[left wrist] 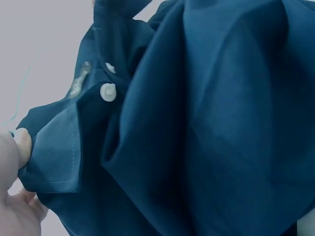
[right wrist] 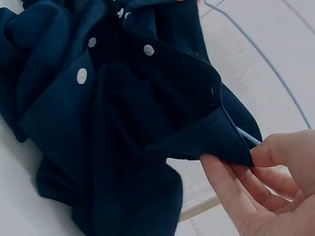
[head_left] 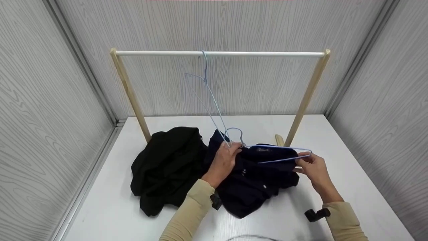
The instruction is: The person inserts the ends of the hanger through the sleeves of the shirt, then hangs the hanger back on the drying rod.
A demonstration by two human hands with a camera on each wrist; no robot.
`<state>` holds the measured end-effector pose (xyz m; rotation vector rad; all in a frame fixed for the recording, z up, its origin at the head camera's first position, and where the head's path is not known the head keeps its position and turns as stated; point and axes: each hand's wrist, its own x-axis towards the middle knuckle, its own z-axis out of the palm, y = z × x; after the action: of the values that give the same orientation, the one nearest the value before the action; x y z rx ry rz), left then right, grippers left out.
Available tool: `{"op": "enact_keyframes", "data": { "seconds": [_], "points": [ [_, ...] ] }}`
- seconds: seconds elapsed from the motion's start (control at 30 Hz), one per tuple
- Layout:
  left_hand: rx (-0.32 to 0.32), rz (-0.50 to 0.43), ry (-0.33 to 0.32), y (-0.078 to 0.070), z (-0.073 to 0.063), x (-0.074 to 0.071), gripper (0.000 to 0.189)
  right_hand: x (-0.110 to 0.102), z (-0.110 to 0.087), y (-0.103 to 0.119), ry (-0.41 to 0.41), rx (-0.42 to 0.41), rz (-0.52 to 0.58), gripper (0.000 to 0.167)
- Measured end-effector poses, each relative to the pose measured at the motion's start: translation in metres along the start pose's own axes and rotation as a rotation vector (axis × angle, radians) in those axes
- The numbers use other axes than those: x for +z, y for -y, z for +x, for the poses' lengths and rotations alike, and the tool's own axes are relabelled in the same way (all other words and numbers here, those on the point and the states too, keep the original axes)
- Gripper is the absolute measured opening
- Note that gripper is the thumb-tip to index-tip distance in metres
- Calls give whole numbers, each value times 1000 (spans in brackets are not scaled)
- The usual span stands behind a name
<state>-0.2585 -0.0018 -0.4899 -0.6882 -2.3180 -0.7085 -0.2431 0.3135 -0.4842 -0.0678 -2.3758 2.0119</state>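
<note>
A navy button-up shirt (head_left: 249, 192) lies bunched on the table, its collar end raised between both hands. My left hand (head_left: 224, 162) pinches one side of the collar (left wrist: 54, 157), close to the hook of a blue wire hanger (head_left: 277, 146). On the other side, my right hand (head_left: 314, 167) pinches a collar tip (right wrist: 211, 137) between thumb and fingers. One end of the hanger lies at the right fingertips, and its lower wire runs into the neck opening. White buttons (right wrist: 81, 76) show down the shirt front. The hanger's left end is hidden.
A second wire hanger (head_left: 214, 97) hangs from the white rod (head_left: 260, 54) of a wooden-legged rack, its low end reaching near the left hand. A black garment (head_left: 167, 167) lies heaped on the left. At the table's front edge is some thin wire (head_left: 250, 236).
</note>
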Motion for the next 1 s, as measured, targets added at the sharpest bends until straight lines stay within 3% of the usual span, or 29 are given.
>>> {"op": "enact_keyframes", "data": {
  "seconds": [0.2, 0.53, 0.77, 1.0],
  "points": [
    [94, 192, -15, 2, -1, 4, 5, -12, -2, 10, -20, -57, -39, 22],
    [80, 159, -45, 2, -1, 6, 10, -26, 1, 21, -56, -149, -131, 22],
    [56, 74, -40, 1, -1, 9, 22, -22, -3, 32, -71, -216, -393, 25],
    [6, 25, -79, -7, 2, 16, 30, -18, -4, 31, -180, -297, -674, 34]
  ]
}}
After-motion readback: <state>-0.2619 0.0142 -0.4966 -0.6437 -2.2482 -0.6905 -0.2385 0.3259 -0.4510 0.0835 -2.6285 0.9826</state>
